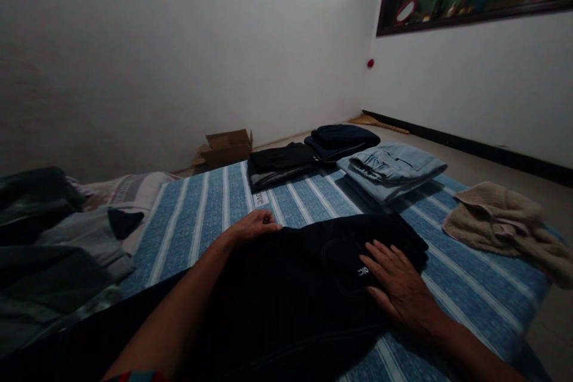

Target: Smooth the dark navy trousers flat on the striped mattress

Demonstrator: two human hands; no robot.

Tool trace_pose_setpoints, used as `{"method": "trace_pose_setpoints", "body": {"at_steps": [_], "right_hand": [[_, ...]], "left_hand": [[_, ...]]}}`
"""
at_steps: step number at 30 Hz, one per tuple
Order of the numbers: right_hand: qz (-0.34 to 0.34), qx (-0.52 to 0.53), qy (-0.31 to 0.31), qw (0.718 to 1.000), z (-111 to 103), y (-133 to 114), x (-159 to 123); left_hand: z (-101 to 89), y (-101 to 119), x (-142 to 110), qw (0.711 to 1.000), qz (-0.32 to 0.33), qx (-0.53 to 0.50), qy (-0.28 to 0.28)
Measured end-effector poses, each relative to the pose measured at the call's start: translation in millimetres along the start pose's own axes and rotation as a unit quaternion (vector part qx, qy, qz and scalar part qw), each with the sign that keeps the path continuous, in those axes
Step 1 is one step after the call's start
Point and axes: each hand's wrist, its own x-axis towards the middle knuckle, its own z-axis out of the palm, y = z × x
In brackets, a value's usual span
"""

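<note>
A dark garment, black or navy, is spread on the blue striped bed cover in front of me. My left hand grips its far edge with the fingers curled. My right hand lies flat on the garment's right side, fingers stretched out, beside a small white label.
Folded clothes lie at the far end of the bed: a black pile, a navy pile and light blue jeans. A beige cloth sits at the right edge. Unfolded clothes are heaped at left. A cardboard box stands by the wall.
</note>
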Motion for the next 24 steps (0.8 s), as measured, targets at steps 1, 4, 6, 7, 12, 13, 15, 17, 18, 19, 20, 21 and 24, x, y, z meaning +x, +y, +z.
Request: {"method": "trace_pose_setpoints", "body": {"at_steps": [1,4,6,7,12,13,15,17,18,19,20,21,24], "right_hand": [[0.001,0.001,-0.001,1.0,0.0,-0.1,0.1],[0.0,0.0,-0.001,1.0,0.7,-0.2,0.1],[0.0,0.004,0.002,1.0,1.3,0.1,0.0],[0.0,0.006,0.003,1.0,1.6,0.3,0.0],[0.001,0.006,-0.001,1.0,1.6,0.6,0.0],[0.001,0.005,-0.002,1.0,1.3,0.5,0.0],[0.0,0.003,-0.003,1.0,0.7,0.3,0.1],[-0.002,0.005,0.0,1.0,0.4,0.4,0.5],[-0.001,0.007,0.001,1.0,0.3,0.4,0.7],[0.0,0.01,0.003,1.0,0.3,0.5,1.1],[0.0,0.012,0.005,1.0,0.3,0.5,1.5],[0.002,0.014,0.006,1.0,0.3,0.3,2.0],[0.009,0.022,0.007,1.0,-0.7,-1.3,3.2]], "left_hand": [[0.7,1.1,0.6,1.0,0.004,-0.001,-0.002],[1.9,3.6,3.4,1.0,0.012,0.007,-0.008],[2.0,4.0,5.2,1.0,0.014,0.013,-0.016],[2.2,3.6,6.0,1.0,0.014,0.015,-0.014],[10.5,-5.3,11.5,0.99,0.024,0.095,0.101],[13.7,-8.0,13.1,0.985,0.024,0.116,0.124],[20.4,-13.4,16.5,0.977,0.019,0.148,0.154],[25.3,-17.4,18.7,0.97,0.018,0.171,0.171],[26.5,-18.4,18.8,0.967,0.019,0.182,0.176],[26.8,-18.4,18.0,0.964,0.021,0.192,0.18],[26.3,-17.2,16.2,0.962,0.023,0.201,0.183],[25.4,-15.0,13.1,0.96,0.024,0.208,0.186],[24.8,-2.6,-2.9,0.941,0.059,0.249,0.22]]}}
